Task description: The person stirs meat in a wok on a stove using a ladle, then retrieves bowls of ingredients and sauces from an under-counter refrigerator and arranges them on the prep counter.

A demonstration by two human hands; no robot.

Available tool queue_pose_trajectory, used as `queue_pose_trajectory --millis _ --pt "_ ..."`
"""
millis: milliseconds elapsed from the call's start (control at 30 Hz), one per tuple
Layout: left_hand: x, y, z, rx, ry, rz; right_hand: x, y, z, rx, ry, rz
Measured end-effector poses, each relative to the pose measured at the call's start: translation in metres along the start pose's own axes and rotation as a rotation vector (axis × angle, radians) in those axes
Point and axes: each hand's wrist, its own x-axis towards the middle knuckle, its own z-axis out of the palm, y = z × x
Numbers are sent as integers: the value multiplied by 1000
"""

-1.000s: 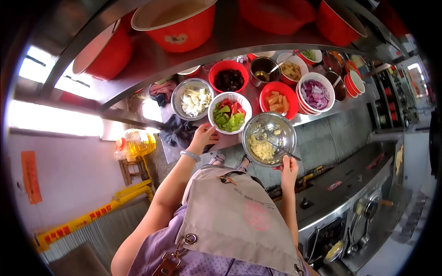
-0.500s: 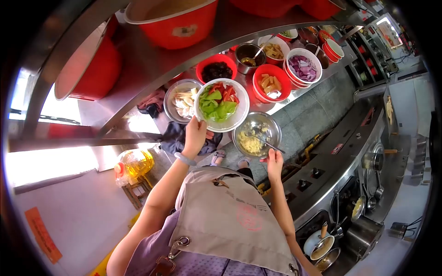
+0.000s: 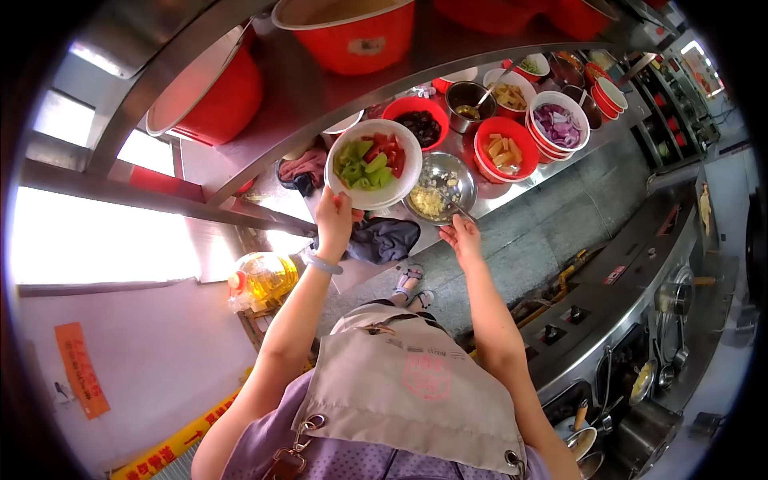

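Note:
My left hand is closed on the near rim of a white bowl holding cut green peppers and red peppers. My right hand grips the near edge of a metal bowl, which sits at the counter's front edge. Minced garlic and a spoon are in the metal bowl, the spoon handle leaning toward my right hand. Just behind the bowls stand a red bowl of dark pieces and a red bowl of tan chunks.
Sliced purple onion fills a white bowl at the right. A dark metal pot with a spoon stands behind. Above runs a metal shelf with large red tubs. To the right is the stove; an oil jug stands at left.
The metal bowl has moved from over the floor back to the counter edge, with my right hand on it. The pepper bowl has shifted slightly left and up. My view has also shifted.

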Motion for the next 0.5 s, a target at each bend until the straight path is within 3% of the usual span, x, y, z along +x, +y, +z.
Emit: queue_pose_trajectory --millis 100,200,333,500 --pt "2 -5 1 4 -32 46 -19 -2 -5 48 18 43" --pt "5 -6 1 -159 -53 -36 -41 7 -24 4 65 90" --pt "7 -17 -11 -60 -39 -9 -82 18 -43 -29 95 124" --pt "-8 -25 -40 -118 -56 -190 -130 46 -65 12 167 117"
